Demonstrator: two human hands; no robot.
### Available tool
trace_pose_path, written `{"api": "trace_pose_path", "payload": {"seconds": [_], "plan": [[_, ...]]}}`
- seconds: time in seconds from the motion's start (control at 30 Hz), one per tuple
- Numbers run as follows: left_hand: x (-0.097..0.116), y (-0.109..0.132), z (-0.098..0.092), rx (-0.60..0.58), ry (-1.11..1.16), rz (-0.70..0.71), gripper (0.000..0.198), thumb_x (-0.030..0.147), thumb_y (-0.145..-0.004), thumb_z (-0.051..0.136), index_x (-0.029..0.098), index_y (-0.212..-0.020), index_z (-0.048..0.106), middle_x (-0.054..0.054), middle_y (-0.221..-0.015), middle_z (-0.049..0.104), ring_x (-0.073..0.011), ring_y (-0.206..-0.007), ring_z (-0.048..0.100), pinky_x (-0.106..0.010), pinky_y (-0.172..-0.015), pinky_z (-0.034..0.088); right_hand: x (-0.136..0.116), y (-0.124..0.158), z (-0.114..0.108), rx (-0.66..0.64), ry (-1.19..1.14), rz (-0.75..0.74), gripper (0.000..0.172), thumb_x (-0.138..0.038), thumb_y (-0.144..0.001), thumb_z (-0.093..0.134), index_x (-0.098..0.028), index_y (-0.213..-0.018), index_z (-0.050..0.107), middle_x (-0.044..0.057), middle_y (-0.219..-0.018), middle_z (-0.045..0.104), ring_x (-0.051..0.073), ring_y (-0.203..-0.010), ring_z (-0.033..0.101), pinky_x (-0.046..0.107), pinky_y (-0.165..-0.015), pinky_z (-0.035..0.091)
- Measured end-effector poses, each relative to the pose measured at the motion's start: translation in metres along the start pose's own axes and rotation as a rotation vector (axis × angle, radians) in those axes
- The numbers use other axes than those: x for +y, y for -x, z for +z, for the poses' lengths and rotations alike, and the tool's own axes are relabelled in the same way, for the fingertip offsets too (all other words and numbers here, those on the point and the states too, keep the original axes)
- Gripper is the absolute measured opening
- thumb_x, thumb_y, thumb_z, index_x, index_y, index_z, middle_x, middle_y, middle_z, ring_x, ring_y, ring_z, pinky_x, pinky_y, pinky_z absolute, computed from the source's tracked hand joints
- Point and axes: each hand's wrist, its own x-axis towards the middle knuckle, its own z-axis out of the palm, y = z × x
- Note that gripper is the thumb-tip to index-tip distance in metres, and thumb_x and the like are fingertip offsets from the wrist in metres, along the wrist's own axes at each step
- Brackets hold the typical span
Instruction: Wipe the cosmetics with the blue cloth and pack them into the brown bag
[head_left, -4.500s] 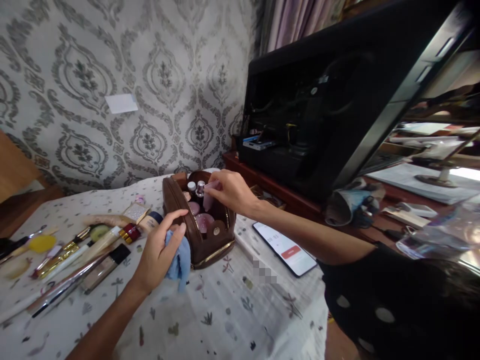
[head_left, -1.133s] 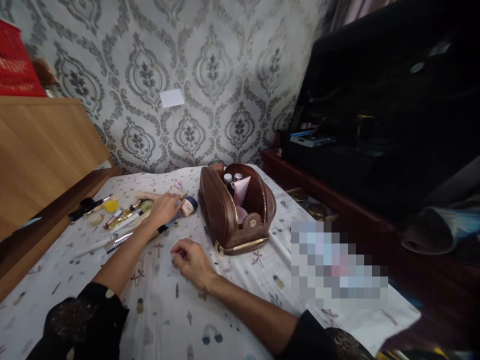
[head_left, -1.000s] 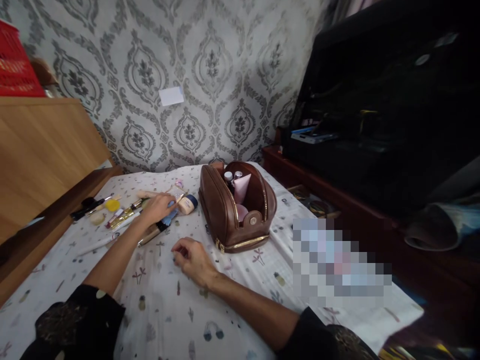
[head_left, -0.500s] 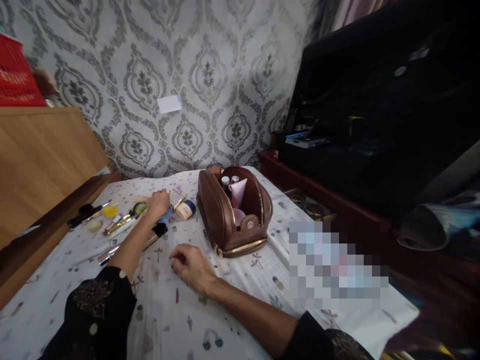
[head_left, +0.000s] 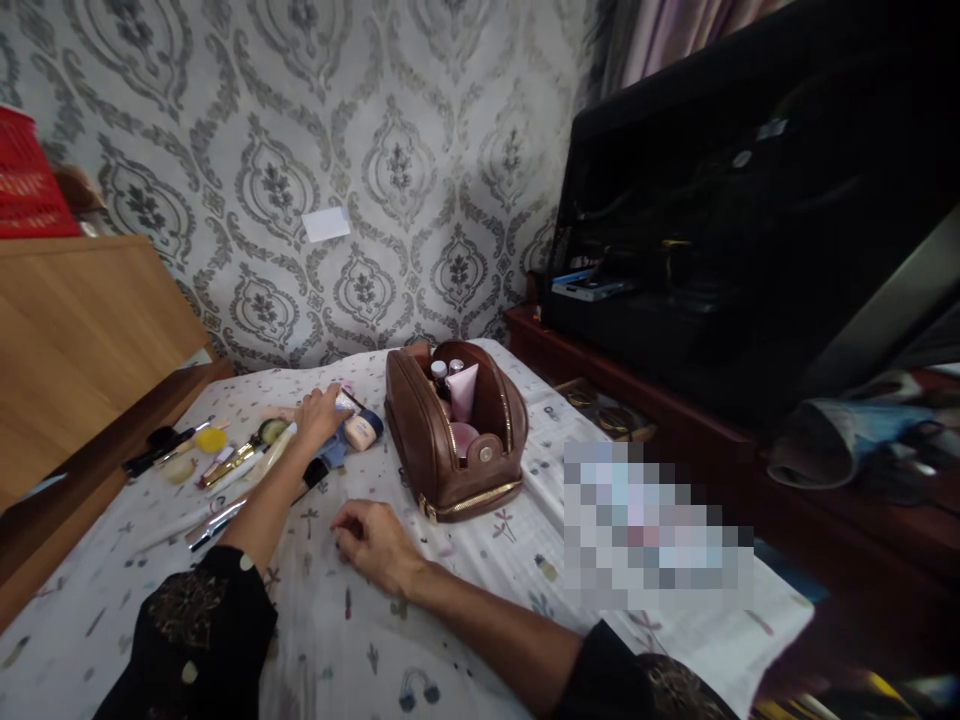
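My left hand point(head_left: 318, 414) reaches among the cosmetics on the left, its fingers closed around the near end of a small glittery case point(head_left: 347, 401); part of that case is hidden. Beside it lies a cream-coloured jar point(head_left: 362, 431) with a dark blue lid. A blue cloth-like item point(head_left: 334, 450) shows under my left wrist. My right hand point(head_left: 377, 545) rests on the patterned cloth with its fingers loosely curled and nothing visible in them. To its right stands a brown makeup bag point(head_left: 420, 440), unzipped, holding a pink tube point(head_left: 463, 392) and small bottles point(head_left: 439, 372).
Brushes point(head_left: 161, 452), a yellow round item point(head_left: 211, 439), a green-lidded item point(head_left: 271, 430) and a silver tube point(head_left: 217, 520) lie on the left of the cloth. A wooden cabinet point(head_left: 75, 330) borders the left. A large black screen point(head_left: 712, 200) stands at the right. One patch is pixelated.
My left hand has moved a little to the right and closed on the glittery case, which now sits more tilted. My right hand stays in place. The camera view has shifted slightly.
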Motion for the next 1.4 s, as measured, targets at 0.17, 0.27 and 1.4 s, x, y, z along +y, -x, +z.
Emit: {"api": "trace_pose_path", "payload": {"seconds": [0.17, 0.27, 1.4], "plan": [[0.01, 0.023, -0.022, 0.003, -0.043, 0.106, 0.046, 0.038, -0.098, 0.044, 0.027, -0.142, 0.048, -0.017, -0.126, 0.061, -0.0348, -0.112, 0.063, -0.042, -0.087, 0.049, -0.002, 0.0, -0.001, -0.008, 0.006, 0.015, 0.021, -0.003, -0.078, 0.055, -0.018, -0.084, 0.069, -0.005, -0.058, 0.056, 0.012, -0.056, 0.053, 0.022, -0.062, 0.043], [0.017, 0.031, -0.033, -0.007, -0.063, 0.145, 0.041, 0.035, -0.1, 0.039, 0.023, -0.138, 0.05, -0.017, -0.122, 0.064, -0.0347, -0.108, 0.066, -0.043, -0.086, 0.05, -0.002, 0.0, -0.002, 0.0, 0.022, 0.008, 0.021, -0.003, -0.077, 0.056, -0.017, -0.085, 0.07, -0.005, -0.06, 0.057, 0.012, -0.058, 0.053, 0.022, -0.061, 0.042], [-0.004, 0.058, -0.032, 0.059, 0.15, 0.106, 0.041, 0.051, -0.095, 0.045, 0.019, -0.101, 0.069, -0.01, -0.09, 0.076, -0.026, -0.086, 0.07, -0.029, -0.068, 0.044, 0.014, -0.01, -0.009, 0.227, 0.067, -0.103, 0.03, -0.01, -0.079, 0.055, -0.018, -0.106, 0.064, 0.002, -0.088, 0.066, 0.015, -0.072, 0.061, 0.03, -0.075, 0.052]]}}
